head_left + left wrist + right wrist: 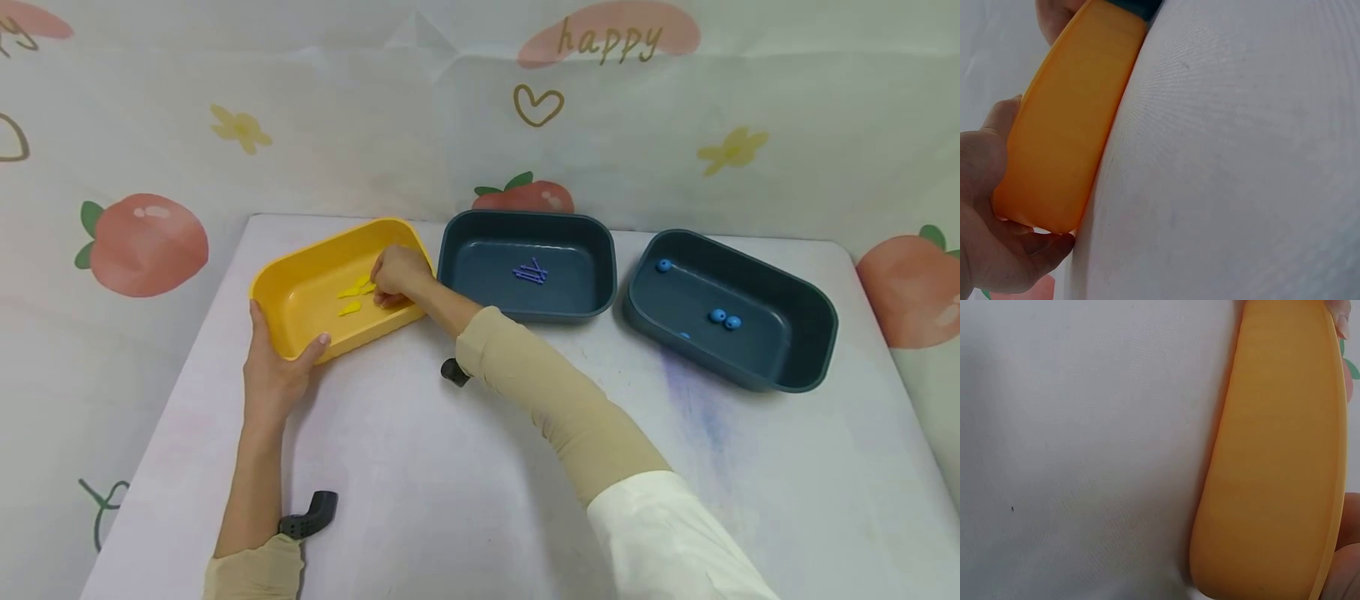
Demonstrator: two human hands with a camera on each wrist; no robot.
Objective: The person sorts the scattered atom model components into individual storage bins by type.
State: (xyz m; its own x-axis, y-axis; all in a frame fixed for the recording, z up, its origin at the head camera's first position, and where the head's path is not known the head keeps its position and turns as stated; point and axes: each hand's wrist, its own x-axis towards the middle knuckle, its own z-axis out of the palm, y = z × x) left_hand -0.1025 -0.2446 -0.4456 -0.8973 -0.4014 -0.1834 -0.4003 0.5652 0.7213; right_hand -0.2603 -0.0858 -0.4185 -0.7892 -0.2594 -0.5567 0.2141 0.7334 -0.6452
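Observation:
My left hand (273, 375) grips the near left corner of a yellow plastic bin (296, 271), thumb along its front wall and fingers round the end. In the left wrist view the same hand (997, 206) holds the bin (1072, 125) from outside. Down inside the bin, toward its right end, my right hand (401, 273) has its fingers bent over small flat yellow pieces (350, 308). Its fingertips are partly hidden, so I cannot tell whether a piece is pinched. The bin's front wall (1272, 450) fills much of the right wrist view.
A dark blue bin (527, 312) next to the yellow one holds several thin purple sticks (531, 272). Another dark blue bin (821, 333), angled at the right, holds several blue beads (717, 316). Black camera parts (318, 512) show at the wrists. A printed cloth (360, 100) hangs behind the white table (420, 467).

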